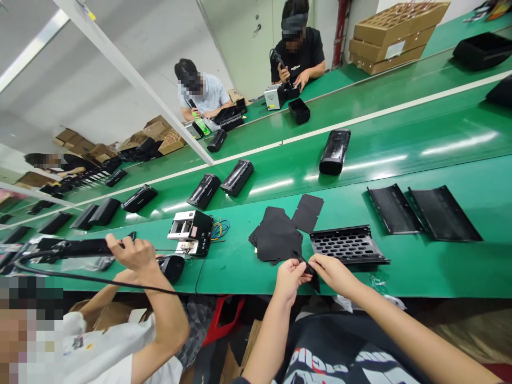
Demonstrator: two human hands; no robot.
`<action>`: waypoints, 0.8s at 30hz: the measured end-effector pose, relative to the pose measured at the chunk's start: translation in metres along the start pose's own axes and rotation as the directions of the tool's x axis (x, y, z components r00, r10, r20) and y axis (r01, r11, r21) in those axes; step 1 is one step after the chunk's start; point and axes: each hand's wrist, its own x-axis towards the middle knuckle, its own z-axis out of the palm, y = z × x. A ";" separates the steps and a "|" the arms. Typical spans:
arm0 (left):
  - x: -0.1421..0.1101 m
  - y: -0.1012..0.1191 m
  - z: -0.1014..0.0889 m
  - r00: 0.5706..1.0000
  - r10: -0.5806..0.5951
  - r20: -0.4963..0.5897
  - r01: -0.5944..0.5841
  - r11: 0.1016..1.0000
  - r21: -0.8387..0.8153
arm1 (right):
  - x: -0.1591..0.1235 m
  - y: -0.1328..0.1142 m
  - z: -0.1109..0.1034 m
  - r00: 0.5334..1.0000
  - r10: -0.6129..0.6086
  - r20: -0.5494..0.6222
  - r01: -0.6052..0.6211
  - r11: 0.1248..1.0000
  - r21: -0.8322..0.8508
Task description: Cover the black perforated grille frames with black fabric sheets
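Observation:
My left hand (288,278) and my right hand (332,272) meet at the near edge of the green table (420,266). Both pinch a small black sheet piece (312,273) between their fingertips. Just beyond them lies a stack of black sheets (278,237), with one separate black sheet (308,212) behind it. A black perforated plastic grille (347,244) rests right of the stack, close to my right hand.
Two black ribbed panels (394,209) (444,212) lie at the right. A co-worker's hand (132,252) at my left grips a black powered tool (76,247) near a white-and-black device with coloured wires (192,230). Black housings (335,152) ride the conveyor; two people work opposite, beside cardboard boxes (394,34).

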 end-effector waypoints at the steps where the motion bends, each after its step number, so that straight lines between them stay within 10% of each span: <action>1: 0.000 0.000 -0.001 1.000 -0.004 -0.005 0.004 1.000 -0.031 | 0.000 0.001 -0.001 0.999 0.023 -0.023 -0.022 0.998 0.058; 7: 0.012 -0.002 -0.019 0.994 0.001 -0.111 -0.008 0.998 -0.056 | 0.004 0.026 -0.013 0.937 0.290 -0.197 -0.153 0.844 0.514; 15: 0.029 -0.020 -0.065 0.961 -0.034 -0.275 0.049 0.998 0.047 | -0.006 0.068 -0.064 0.734 0.629 -0.255 0.069 0.304 0.950; 24: 0.040 -0.028 -0.075 0.908 -0.018 -0.420 0.172 0.927 0.333 | -0.024 0.096 -0.109 0.577 0.738 -0.350 0.221 0.272 0.937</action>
